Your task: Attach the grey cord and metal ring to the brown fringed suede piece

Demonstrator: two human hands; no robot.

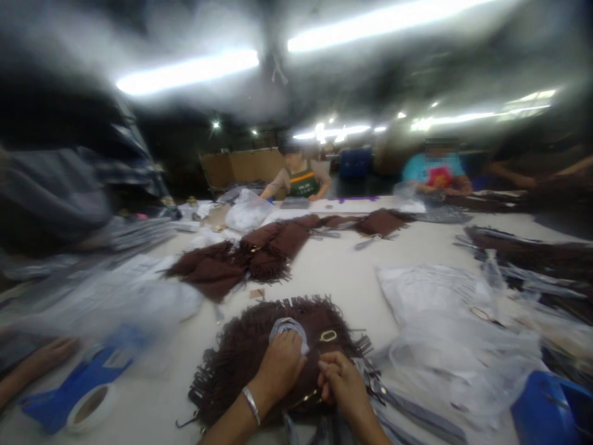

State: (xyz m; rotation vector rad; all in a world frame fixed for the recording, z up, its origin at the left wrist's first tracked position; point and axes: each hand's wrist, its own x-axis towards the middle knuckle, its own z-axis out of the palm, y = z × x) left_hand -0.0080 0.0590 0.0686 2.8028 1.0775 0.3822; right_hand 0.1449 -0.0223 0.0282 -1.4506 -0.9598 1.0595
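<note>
A brown fringed bag (241,352) lies on the white table in front of me, with a gold oval ring (328,335) and a gold zip (306,397) on it. My left hand (282,358), a silver bangle at its wrist, is closed on a crumpled piece of clear plastic (290,324) and rests over the bag's middle. To its right, my right hand (340,380) hovers at the bag just below the gold ring, thumb and finger pinched together. Whatever sits in that pinch is too small to make out. Grey-wrapped straps (417,414) trail from the bag's right side.
More brown fringed bags (273,241) lie farther up the table. Clear plastic bags (463,352) spread on the right, beside a blue container (546,408). At left are a blue tape dispenser (69,395), a tape roll (91,408) and another person's hand (55,352). People sit across the table.
</note>
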